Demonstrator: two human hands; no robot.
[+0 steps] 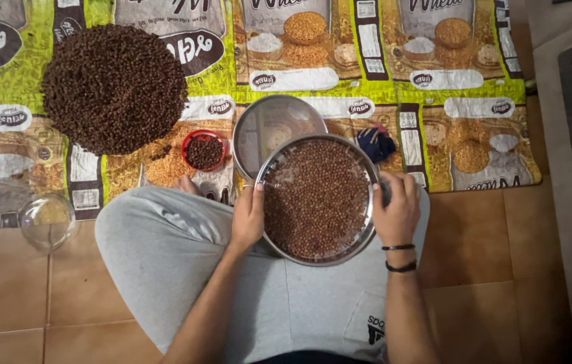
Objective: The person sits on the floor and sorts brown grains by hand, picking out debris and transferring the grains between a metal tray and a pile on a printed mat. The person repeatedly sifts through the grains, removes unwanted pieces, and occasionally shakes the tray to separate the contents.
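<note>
Steel tray of brown seeds, held on the lap

Steel tray [318, 199], round and shallow, rests over grey-trousered knees; left hand [248, 219] and right hand [397, 214] are each closed on its rim; a level, gentle shake would seem best, so the small matte seeds [316, 195] stay in; beyond lie a dark heap [114, 87], a red bowl [204, 149], a mesh sieve [269, 128], on printed sacks [434, 101].

Light is soft and even, fairly bright over the printed sacks [434, 101] and dimmer toward the lower floor [488, 296]. Shadows are faint and short. The steel plate [318, 199] rim catches mild glare; the glass bowl [47, 220] shows a pale sheen. Focus is sharp centrally, softening slightly at the left edge, with slight wide-angle bending.
</note>
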